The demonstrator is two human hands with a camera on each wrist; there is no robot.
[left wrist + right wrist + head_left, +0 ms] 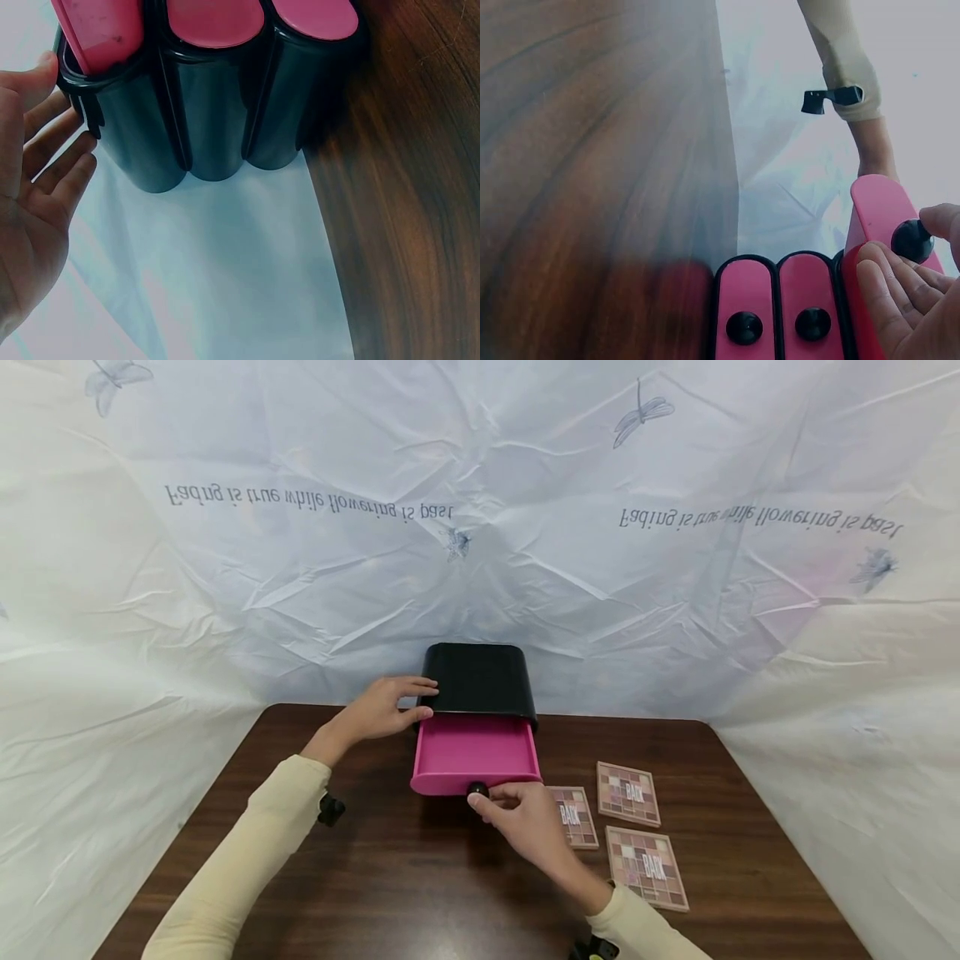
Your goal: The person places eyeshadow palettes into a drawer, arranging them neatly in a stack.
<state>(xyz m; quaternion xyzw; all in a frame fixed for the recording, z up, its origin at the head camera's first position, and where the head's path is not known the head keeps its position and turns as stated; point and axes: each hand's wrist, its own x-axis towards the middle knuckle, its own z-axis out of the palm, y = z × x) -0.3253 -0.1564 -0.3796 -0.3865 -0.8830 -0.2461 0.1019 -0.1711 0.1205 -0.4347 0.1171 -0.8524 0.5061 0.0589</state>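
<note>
A black drawer cabinet (480, 681) stands at the back of the table, its pink top drawer (476, 747) pulled out and bare inside. Thumb and fingers of my right hand (525, 822) pinch the round black knob (913, 241) on that drawer's front. My left hand (382, 708) rests against the cabinet's upper left edge with its fingers stretched out. In the left wrist view, the thumb of the left hand (34, 180) is by the front rim and the fingertips touch the side. Two lower drawers, one with its knob (744, 328) showing, are pushed in.
To the right of the cabinet, three flat square palettes marked BACK lie on the dark wooden table (360, 877): one at the back (628, 793), one in front (647, 867), and one (576, 817) partly behind my right hand. A white printed sheet (480, 568) hangs behind the cabinet.
</note>
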